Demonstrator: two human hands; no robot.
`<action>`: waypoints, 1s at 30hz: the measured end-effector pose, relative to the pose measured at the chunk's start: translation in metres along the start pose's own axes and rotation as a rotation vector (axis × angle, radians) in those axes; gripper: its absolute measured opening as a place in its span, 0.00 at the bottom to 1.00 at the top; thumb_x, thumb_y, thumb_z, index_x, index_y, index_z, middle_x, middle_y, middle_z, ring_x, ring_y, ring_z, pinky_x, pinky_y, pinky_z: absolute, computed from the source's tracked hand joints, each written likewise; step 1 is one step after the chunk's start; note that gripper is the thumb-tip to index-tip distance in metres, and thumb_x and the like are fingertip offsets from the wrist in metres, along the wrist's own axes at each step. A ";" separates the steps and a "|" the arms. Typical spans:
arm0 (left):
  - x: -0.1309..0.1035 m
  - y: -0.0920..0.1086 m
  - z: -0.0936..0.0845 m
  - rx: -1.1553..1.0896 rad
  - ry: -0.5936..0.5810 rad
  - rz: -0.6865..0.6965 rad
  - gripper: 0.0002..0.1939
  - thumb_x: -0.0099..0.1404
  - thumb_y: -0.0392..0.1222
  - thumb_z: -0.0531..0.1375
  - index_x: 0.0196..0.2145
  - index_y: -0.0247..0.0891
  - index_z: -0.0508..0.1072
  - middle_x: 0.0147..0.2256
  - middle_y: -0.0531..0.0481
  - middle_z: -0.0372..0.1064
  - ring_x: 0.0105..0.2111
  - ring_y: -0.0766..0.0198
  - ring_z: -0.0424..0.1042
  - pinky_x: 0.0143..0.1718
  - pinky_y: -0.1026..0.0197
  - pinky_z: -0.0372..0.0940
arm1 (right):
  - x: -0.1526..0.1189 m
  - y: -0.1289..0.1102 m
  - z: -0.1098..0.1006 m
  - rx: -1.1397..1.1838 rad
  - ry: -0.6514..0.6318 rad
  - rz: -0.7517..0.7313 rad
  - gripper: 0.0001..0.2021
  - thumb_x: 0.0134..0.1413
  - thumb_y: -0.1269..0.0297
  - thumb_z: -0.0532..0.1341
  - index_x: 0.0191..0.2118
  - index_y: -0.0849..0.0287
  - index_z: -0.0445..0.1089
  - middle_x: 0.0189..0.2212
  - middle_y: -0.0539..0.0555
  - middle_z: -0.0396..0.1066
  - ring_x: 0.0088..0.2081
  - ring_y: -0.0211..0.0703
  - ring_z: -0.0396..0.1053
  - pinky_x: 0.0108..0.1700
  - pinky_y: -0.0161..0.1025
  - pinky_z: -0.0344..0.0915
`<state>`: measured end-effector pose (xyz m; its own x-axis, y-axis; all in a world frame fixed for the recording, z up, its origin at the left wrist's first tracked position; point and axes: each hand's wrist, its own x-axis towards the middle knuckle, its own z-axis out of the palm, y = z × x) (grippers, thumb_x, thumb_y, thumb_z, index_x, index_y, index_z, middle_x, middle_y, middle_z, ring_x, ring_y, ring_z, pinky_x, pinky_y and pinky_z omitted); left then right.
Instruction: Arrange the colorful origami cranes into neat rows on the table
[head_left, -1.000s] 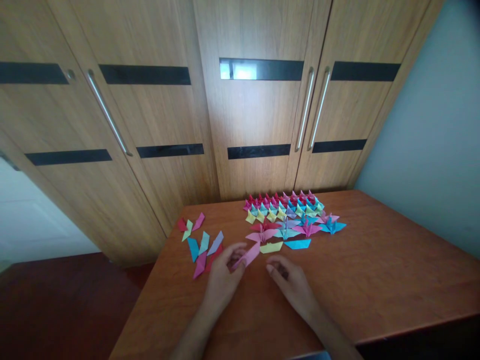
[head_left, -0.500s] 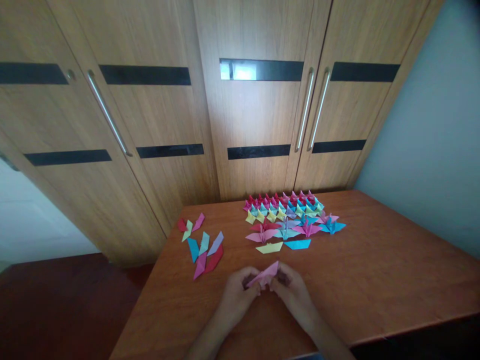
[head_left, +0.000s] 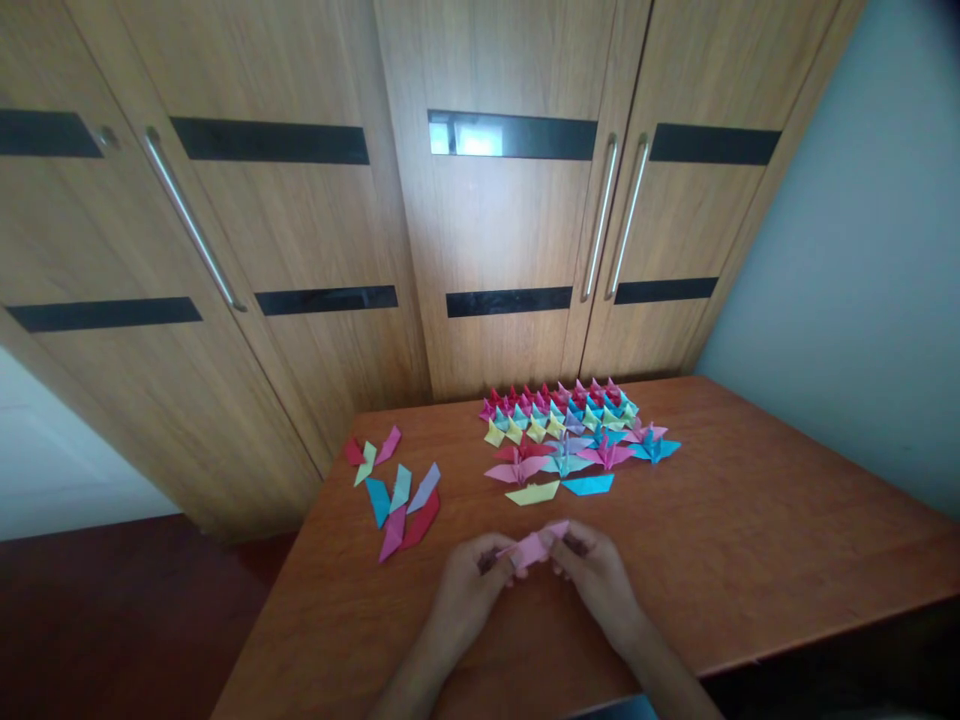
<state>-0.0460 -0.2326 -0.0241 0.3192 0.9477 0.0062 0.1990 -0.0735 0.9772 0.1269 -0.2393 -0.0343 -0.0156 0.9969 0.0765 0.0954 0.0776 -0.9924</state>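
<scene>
A folded pink paper [head_left: 533, 549] is stretched between my two hands above the front part of the wooden table [head_left: 720, 560]. My left hand [head_left: 474, 584] pinches its left end, and my right hand [head_left: 596, 573] pinches the right end, thumbs on top. Just beyond lie a flat yellow folded paper [head_left: 532, 493] and a flat blue one [head_left: 589, 485]. Behind those stand several spread-winged paper cranes [head_left: 607, 453] and tight rows of smaller folded cranes [head_left: 536, 428] in red, pink, blue and yellow.
On the table's left side lie several loose folded papers [head_left: 422, 520] in red, pink, blue, green and lilac. A wooden wardrobe [head_left: 495, 240] with metal handles rises behind the table. A pale wall [head_left: 847, 300] is at the right.
The pink paper has turned flatter and shows a broader face, with both hands slightly further apart. The camera view has shifted a little, so the scene sits further left.
</scene>
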 end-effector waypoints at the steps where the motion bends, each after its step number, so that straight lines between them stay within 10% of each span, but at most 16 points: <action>1: 0.000 -0.001 0.001 0.007 0.003 -0.003 0.14 0.62 0.46 0.54 0.28 0.35 0.73 0.26 0.50 0.71 0.26 0.65 0.67 0.29 0.66 0.60 | 0.002 0.002 -0.006 -0.020 0.027 -0.005 0.19 0.50 0.46 0.59 0.25 0.60 0.68 0.19 0.48 0.63 0.23 0.36 0.59 0.25 0.32 0.56; 14: -0.005 0.000 0.005 0.175 -0.003 0.031 0.10 0.61 0.40 0.53 0.30 0.37 0.73 0.26 0.52 0.71 0.28 0.64 0.67 0.30 0.65 0.58 | 0.051 0.032 -0.171 -0.540 0.436 0.173 0.22 0.44 0.46 0.56 0.34 0.60 0.73 0.30 0.56 0.74 0.33 0.48 0.70 0.33 0.37 0.62; 19: -0.006 -0.002 0.006 0.179 -0.017 0.036 0.09 0.59 0.36 0.53 0.31 0.37 0.73 0.26 0.52 0.71 0.27 0.64 0.67 0.30 0.66 0.58 | 0.058 0.036 -0.173 -1.052 0.417 0.467 0.22 0.46 0.42 0.52 0.38 0.53 0.70 0.36 0.60 0.73 0.39 0.58 0.70 0.35 0.47 0.64; 30: -0.006 -0.002 0.006 0.124 -0.002 0.018 0.12 0.56 0.33 0.53 0.36 0.39 0.73 0.29 0.52 0.72 0.29 0.64 0.69 0.33 0.65 0.60 | 0.064 0.034 -0.161 -1.104 0.455 0.527 0.25 0.50 0.40 0.48 0.43 0.51 0.67 0.36 0.60 0.72 0.38 0.57 0.71 0.35 0.49 0.65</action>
<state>-0.0429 -0.2400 -0.0275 0.3260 0.9451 0.0231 0.3058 -0.1285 0.9434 0.2898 -0.1716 -0.0472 0.5899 0.8057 -0.0538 0.7519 -0.5723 -0.3273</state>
